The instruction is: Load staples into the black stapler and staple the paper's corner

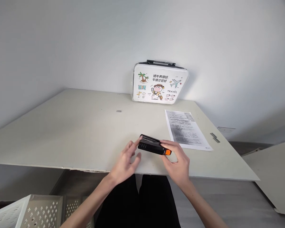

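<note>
Low at frame centre on the tabletop (73, 133): black stapler (153, 145), clamped at its orange end between thumb and fingers of the right hand (178, 164). Left hand (125, 161) fingers spread apart, index tip touching the stapler's left end.

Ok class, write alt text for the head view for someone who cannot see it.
The right hand grips the orange end of a black stapler on a white table; the left hand touches its other end. A printed sheet lies beside it; a cartoon case stands against the wall.
</note>
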### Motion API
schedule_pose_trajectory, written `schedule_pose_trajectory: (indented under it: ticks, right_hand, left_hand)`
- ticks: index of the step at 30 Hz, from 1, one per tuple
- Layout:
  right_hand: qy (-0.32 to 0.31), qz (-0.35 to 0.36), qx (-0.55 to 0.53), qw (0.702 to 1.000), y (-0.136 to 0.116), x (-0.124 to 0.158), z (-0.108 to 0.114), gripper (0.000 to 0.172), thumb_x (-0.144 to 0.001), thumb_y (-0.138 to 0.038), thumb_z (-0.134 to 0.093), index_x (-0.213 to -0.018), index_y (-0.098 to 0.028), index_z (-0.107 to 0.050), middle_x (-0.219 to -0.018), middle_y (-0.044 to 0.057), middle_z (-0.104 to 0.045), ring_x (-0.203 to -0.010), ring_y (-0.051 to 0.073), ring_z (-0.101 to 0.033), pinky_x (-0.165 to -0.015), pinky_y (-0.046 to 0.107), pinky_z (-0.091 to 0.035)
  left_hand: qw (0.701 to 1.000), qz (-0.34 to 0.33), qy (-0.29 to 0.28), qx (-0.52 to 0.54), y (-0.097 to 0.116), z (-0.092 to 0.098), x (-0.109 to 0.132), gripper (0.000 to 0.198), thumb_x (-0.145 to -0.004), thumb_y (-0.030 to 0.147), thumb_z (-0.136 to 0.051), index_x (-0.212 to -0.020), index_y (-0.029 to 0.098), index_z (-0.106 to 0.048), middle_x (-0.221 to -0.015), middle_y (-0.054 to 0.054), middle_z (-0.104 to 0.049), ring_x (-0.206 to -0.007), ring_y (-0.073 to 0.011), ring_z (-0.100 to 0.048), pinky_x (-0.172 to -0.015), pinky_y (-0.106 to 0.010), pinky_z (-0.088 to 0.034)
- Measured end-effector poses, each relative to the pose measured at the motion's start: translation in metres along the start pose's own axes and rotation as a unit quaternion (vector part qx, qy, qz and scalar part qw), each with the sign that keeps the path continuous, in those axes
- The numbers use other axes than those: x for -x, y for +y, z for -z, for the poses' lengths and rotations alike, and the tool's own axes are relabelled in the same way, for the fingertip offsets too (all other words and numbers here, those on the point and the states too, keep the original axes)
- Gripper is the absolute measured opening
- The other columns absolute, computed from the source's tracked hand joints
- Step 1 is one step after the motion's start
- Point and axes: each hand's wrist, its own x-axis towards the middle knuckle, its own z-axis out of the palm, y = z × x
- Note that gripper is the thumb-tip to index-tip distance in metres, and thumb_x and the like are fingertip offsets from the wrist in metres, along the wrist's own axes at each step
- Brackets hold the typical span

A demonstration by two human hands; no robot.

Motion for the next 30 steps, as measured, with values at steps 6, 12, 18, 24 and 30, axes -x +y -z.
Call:
schedule_pose_trajectory:
  ticks: [6, 12, 18, 24, 30]
  right_hand:
    - [-0.066, -0.195, -0.103, 0.973, 0.014, -0.034, -0.055, 0.026, -0.09, -0.037, -0.078, -0.112, -0.025, -0.073, -0.111, 0.007, -0.078, -0.092, 0.023, -0.072, -0.081, 0.037, -0.059]
    - [-0.084, -0.251, -0.163, 0.95, 0.054, -0.081, -0.14, 0.038, -0.079, -0.05, -0.079, -0.104, -0.022, -0.07, -0.104, 0.006, -0.076, -0.093, 0.024, -0.069, -0.078, 0.034, -0.056]
    - [-0.128, -0.237, -0.161, 0.949, 0.067, -0.113, -0.216, 0.039, -0.074, -0.049, -0.077, -0.102, -0.024, -0.069, -0.099, 0.003, -0.077, -0.09, 0.024, -0.071, -0.087, 0.038, -0.057]
    - [-0.167, -0.207, -0.137, 0.954, 0.058, -0.13, -0.239, 0.039, -0.078, -0.037, -0.076, -0.113, -0.022, -0.069, -0.117, 0.009, -0.075, -0.106, 0.027, -0.07, -0.096, 0.042, -0.056]
    - [-0.194, -0.048, -0.118, 0.973, 0.007, -0.092, -0.172, 0.037, -0.1, -0.036, -0.062, -0.135, -0.025, -0.06, -0.14, 0.013, -0.062, -0.133, 0.027, -0.057, -0.107, 0.046, -0.052]
  left_hand:
    - [0.976, 0.082, 0.136, 0.149, -0.008, 0.016, -0.006, 0.061, -0.089, 0.03, -0.071, -0.147, 0.027, -0.055, -0.081, 0.004, -0.042, -0.067, -0.0136, -0.039, -0.065, -0.026, -0.039]
    - [0.83, 0.129, 0.266, 0.473, -0.013, 0.036, -0.007, 0.039, -0.086, 0.025, -0.075, -0.123, 0.019, -0.064, -0.077, 0.004, -0.042, -0.062, -0.0103, -0.037, -0.056, -0.023, -0.037]
    - [0.718, 0.155, 0.27, 0.623, -0.017, 0.048, -0.01, 0.022, -0.091, 0.017, -0.063, -0.111, 0.011, -0.07, -0.087, -0.004, -0.054, -0.064, -0.0101, -0.047, -0.058, -0.023, -0.049]
    - [0.702, 0.168, 0.294, 0.626, -0.015, 0.047, -0.012, 0.026, -0.099, 0.019, -0.049, -0.112, 0.008, -0.07, -0.107, -0.016, -0.069, -0.089, -0.0175, -0.069, -0.076, -0.027, -0.06]
    - [0.77, 0.151, 0.228, 0.577, -0.017, 0.045, -0.015, 0.033, -0.103, 0.033, -0.048, -0.12, 0.011, -0.067, -0.135, -0.022, -0.069, -0.129, -0.0291, -0.066, -0.107, -0.042, -0.055]
